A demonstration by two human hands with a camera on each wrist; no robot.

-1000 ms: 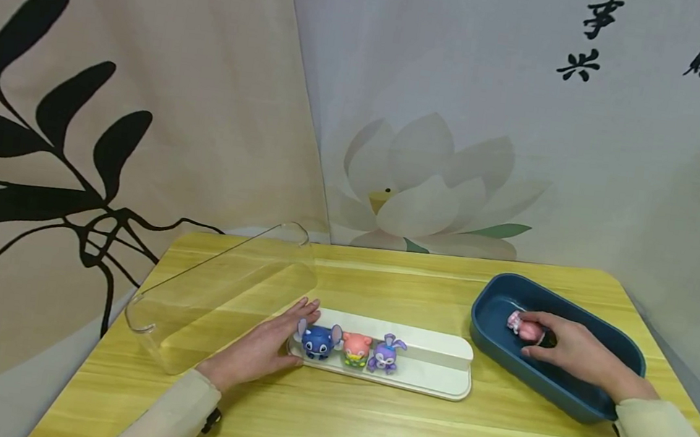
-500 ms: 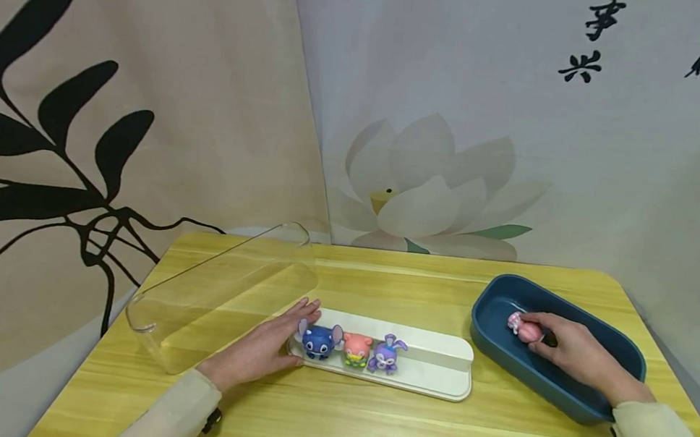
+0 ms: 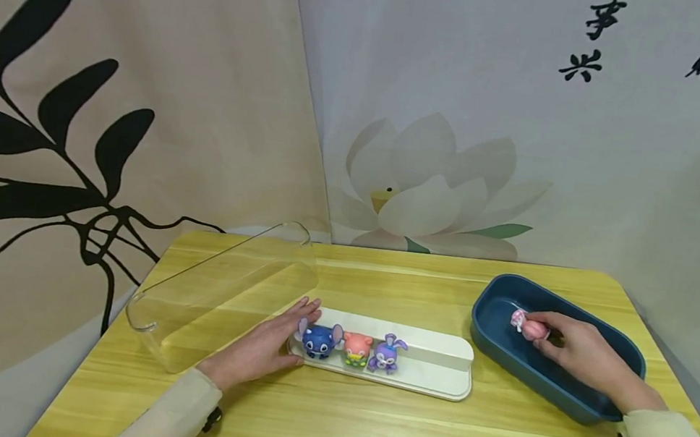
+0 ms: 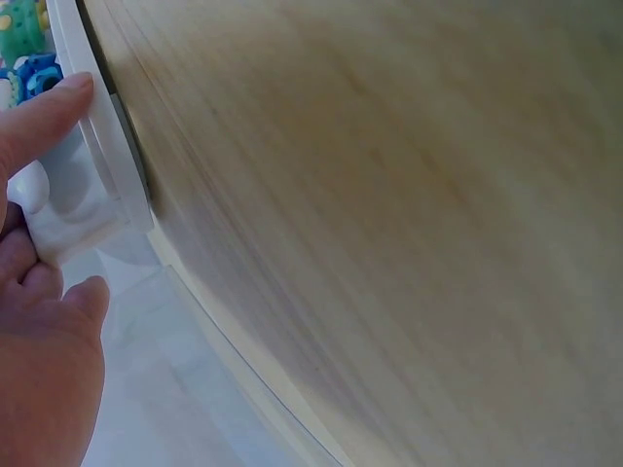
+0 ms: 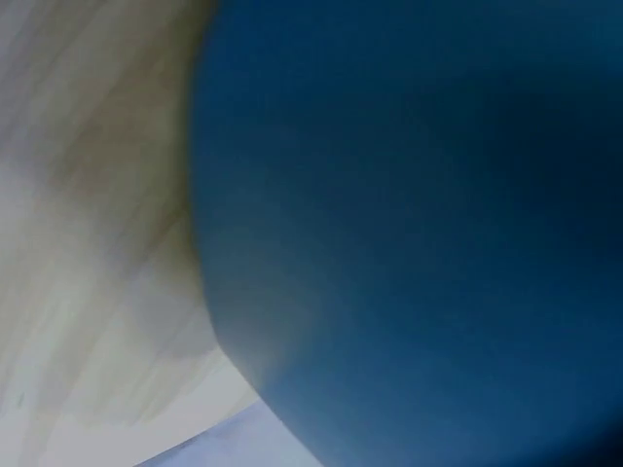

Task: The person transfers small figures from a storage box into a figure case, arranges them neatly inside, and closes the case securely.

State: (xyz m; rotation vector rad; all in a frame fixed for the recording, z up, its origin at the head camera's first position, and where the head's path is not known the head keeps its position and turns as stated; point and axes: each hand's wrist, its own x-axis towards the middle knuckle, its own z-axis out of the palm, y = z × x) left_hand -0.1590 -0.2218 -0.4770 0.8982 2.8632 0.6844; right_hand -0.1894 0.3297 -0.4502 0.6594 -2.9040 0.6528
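My right hand [image 3: 585, 353] reaches into a blue plastic basin [image 3: 508, 369] and pinches a small pink toy figurine [image 3: 533, 330] between thumb and fingers. In the right wrist view the wall of the basin [image 5: 389, 224] fills most of the picture, and that hand is hidden. My left hand [image 3: 265, 346] holds the left end of a long white stepped display base [image 3: 435, 378], its thumb [image 4: 54, 112] at the near edge. On the base stand a blue big-eared figurine [image 3: 318, 341], a pink one [image 3: 356, 350] and a purple rabbit figurine [image 3: 387, 354], side by side toward the left.
A clear plastic cover [image 3: 231, 277] lies behind and left of my left hand, near the table's left edge. Everything rests on a yellow wood-grain table [image 3: 363, 431]. Behind it hangs a printed curtain [image 3: 459, 79] with a lotus and dark leaves.
My right hand and the pink figurine have shifted slightly to the right inside the basin. The left hand and the display base have stayed in place.
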